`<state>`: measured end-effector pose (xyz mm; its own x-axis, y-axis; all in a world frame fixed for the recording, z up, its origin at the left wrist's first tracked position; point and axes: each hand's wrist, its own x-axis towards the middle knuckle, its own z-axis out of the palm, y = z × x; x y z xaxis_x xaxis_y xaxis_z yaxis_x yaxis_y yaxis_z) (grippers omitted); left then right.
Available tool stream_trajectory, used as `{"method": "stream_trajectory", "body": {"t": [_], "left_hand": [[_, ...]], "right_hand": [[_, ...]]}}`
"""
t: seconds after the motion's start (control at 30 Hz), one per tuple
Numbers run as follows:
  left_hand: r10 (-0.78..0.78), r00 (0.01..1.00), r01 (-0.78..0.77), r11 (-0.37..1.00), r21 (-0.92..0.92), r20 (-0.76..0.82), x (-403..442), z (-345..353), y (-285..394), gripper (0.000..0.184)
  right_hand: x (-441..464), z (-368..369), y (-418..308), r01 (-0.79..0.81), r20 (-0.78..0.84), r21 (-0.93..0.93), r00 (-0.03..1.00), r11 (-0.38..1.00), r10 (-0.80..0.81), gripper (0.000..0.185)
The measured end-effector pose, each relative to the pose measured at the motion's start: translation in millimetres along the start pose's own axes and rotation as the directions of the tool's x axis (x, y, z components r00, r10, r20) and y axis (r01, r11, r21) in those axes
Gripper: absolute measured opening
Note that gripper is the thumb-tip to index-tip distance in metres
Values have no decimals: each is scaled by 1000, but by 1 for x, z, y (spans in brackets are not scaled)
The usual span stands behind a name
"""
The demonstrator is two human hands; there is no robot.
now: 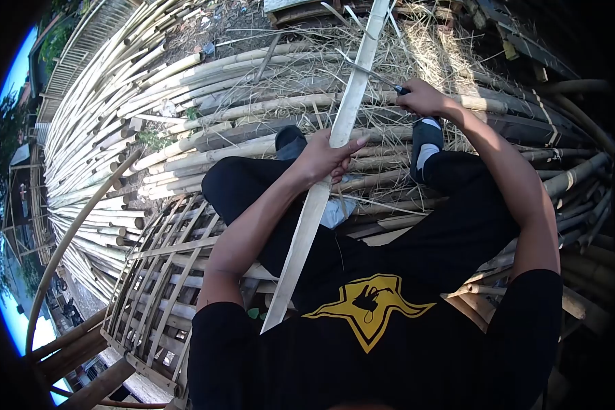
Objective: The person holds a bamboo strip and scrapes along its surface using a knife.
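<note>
A long, pale split-bamboo strip runs slantwise from the top of the view down to the front of my black shirt. My left hand is wrapped round its middle, thumb lying along the near face. In my right hand is a knife with a dark handle. Its thin blade reaches left to the strip, above my left hand, and appears to touch it; the exact contact is too small to make out. My bent legs and dark footwear lie on either side of the strip.
Bamboo poles lie in rows beneath and ahead of me, with more stacked at far left. Loose shavings cover the poles ahead. At lower left stands a slatted bamboo lattice. A curved pole arches beside it.
</note>
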<state>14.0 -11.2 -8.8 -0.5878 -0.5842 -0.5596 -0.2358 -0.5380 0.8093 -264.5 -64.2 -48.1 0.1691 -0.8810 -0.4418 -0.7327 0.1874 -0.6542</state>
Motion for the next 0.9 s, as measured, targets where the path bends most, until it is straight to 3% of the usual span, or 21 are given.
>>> {"method": "stream_trajectory", "body": {"t": [0.07, 0.23, 0.33, 0.37, 0.53, 0.63, 0.9], "left_hand": [[25, 1000, -24, 998, 59, -3, 1, 4, 1, 34], [26, 1000, -25, 996, 91, -5, 4, 5, -1, 35], [16, 1000, -15, 997, 77, -16, 4, 4, -1, 35], [8, 1000, -7, 998, 60, -18, 5, 5, -1, 35], [12, 1000, -14, 993, 120, 14, 6, 7, -3, 34], [-19, 999, 15, 995, 103, 31, 6, 11, -3, 34], [-15, 999, 9, 992, 126, 49, -1, 10, -3, 33]], "right_hand": [[5, 1, 8, 91, -59, 16, 994, 996, -90, 40], [-7, 3, -26, -151, -117, -353, 986, 923, 116, 44], [-17, 15, -37, -98, -122, -417, 991, 904, 52, 42], [-19, 17, -42, -160, -125, -397, 985, 904, 120, 37], [-14, 17, -26, -155, -169, -435, 982, 887, 89, 29], [-1, 18, -7, -148, -196, -559, 980, 816, 44, 26], [14, -32, 16, -183, -242, -637, 970, 749, 30, 26]]}}
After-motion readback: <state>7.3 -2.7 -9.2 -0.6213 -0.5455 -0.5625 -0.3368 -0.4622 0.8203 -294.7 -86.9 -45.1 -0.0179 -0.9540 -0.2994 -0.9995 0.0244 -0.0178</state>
